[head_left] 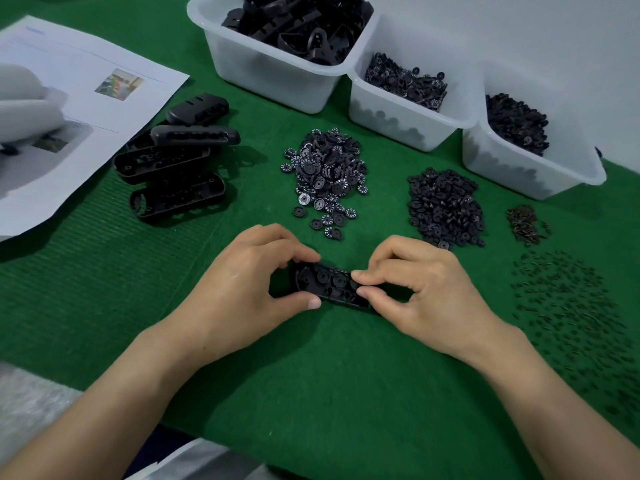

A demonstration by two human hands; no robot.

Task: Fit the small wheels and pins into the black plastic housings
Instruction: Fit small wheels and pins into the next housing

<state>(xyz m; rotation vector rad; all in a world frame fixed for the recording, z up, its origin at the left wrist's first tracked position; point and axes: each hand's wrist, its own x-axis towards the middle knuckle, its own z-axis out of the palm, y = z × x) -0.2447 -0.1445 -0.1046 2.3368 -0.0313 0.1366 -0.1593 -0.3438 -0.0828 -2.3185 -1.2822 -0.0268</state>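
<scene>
A printed sheet [79, 98] lies at far left on the green mat [311, 375], with spare housings [176, 161] stacked just beside it. The left hand [242, 289] grips the left end of the housing [329, 284] between curled fingers and thumb. The housing rests on the mat, open side up, with wheels seated inside. Beyond it lies a pile of numbered wheels [327, 174]. The right hand [426, 292] pinches the housing's right end with thumb and forefinger. Plain wheels [445, 206] and scattered pins [568, 306] lie to the right.
</scene>
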